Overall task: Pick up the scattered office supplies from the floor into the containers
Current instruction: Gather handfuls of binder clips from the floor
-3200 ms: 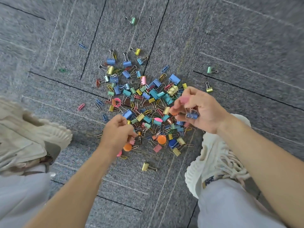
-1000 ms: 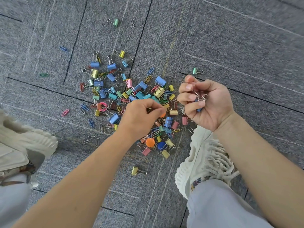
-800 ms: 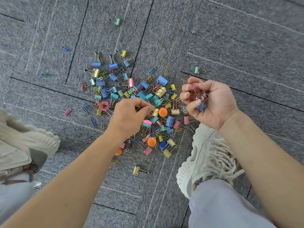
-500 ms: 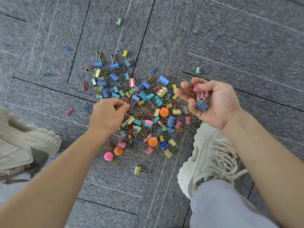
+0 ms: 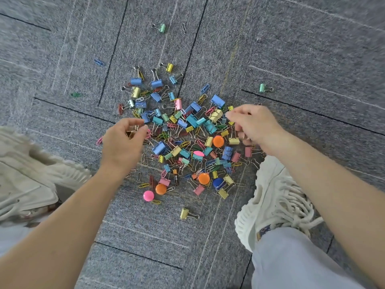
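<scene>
Item: pile of coloured metal binder clips and wire paper clips (image 5: 183,132), spread on grey carpet-tile floor (image 5: 291,49), between two white lace-up sneakers.

Left hand (image 5: 123,142): forearm enters from lower left, back of hand up, at the pile's left edge. Thumb and forefinger curled close together; something small and brownish sits inside the curl, identity cannot be told.

Right hand (image 5: 254,126): forearm enters from lower right, back of hand up, over the pile's right edge. Fingers bent downward and drawn narrow; whether they hold anything cannot be told.

Loose pieces: round orange push-pin heads (image 5: 218,141); pink round pin (image 5: 148,195); yellow binder clip (image 5: 184,213) lying apart, nearest the viewer; mint-green binder clip (image 5: 262,88) apart, far right.

Containers: outside the view.
</scene>
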